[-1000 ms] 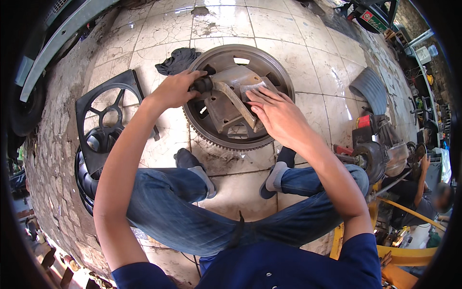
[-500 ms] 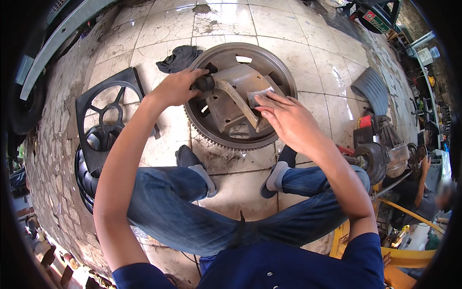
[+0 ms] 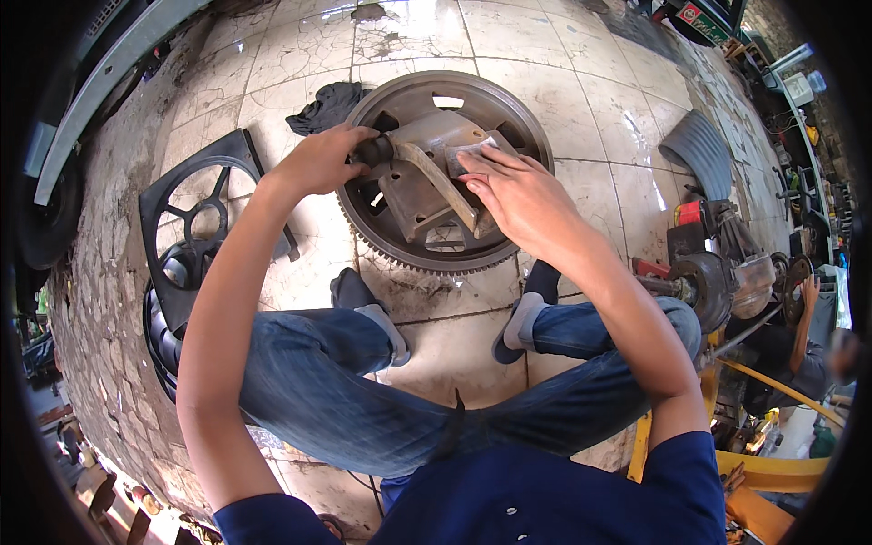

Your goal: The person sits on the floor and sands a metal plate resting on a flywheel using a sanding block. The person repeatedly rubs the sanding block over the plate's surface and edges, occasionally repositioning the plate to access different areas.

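Observation:
A toothed metal flywheel (image 3: pixel 400 257) lies flat on the floor in front of my feet. On top of it rests a brown metal bracket (image 3: pixel 406 193) with a raised rib and bolt holes. My left hand (image 3: pixel 325 162) grips a dark round knob-like end (image 3: pixel 374 151) at the bracket's left side. Under the fingers of my right hand (image 3: pixel 522 193) is a grey piece of sandpaper (image 3: pixel 468 156), pressed against the bracket's upper right face. The right fingers lie nearly straight and together over it.
Left of the flywheel stand a black fan shroud (image 3: pixel 202 156) and a dark cloth (image 3: pixel 327 107). To the right are a grey curved ribbed sheet (image 3: pixel 698 153) and greasy machine parts (image 3: pixel 704 291). Another person (image 3: pixel 808 363) sits at far right, near a yellow frame (image 3: pixel 772 474).
My right hand and the sandpaper have slid left across the bracket. My left hand keeps its grip on the rounded end. The whole view has shifted slightly.

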The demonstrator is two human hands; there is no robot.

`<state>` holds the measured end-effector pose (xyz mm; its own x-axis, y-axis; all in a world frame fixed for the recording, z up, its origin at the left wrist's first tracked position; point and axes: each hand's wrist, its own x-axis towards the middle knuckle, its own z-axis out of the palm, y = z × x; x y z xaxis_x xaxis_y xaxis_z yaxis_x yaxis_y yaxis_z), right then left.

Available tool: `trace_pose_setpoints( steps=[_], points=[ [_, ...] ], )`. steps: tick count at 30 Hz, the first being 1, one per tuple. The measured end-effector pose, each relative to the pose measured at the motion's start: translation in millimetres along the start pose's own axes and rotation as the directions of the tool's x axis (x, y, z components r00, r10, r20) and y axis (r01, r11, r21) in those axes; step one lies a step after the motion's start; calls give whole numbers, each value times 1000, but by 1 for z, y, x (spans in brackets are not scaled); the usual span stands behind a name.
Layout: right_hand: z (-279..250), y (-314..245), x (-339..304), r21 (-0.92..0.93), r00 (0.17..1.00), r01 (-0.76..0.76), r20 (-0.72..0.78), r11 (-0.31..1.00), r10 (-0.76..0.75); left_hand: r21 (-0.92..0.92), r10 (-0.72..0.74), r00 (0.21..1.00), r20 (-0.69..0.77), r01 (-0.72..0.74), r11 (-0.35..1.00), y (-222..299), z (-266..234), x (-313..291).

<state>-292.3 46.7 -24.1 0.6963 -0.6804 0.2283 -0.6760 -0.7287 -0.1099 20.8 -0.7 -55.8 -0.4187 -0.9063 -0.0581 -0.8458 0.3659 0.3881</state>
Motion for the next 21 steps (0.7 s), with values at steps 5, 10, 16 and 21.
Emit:
trace_pose_setpoints(
  steps=[5, 10, 16, 21],
  points=[
    [-9, -1, -17, 27, 999, 6, 37, 1000, -7, -33, -73, 995, 75, 76, 997, 6, -7, -3],
    [11, 10, 8, 29, 996, -91, 8, 995, 91, -2, 17, 1000, -20, -17, 1000, 2, 0, -2],
    [-12, 2, -7, 74, 987, -116, 118, 990, 107, -35, -32, 999, 15, 32, 999, -3, 1, -9],
    [10, 41, 21, 128, 967, -234, 133, 964, 218, 11, -67, 994, 85, 66, 998, 9, -8, 0]
  ],
)
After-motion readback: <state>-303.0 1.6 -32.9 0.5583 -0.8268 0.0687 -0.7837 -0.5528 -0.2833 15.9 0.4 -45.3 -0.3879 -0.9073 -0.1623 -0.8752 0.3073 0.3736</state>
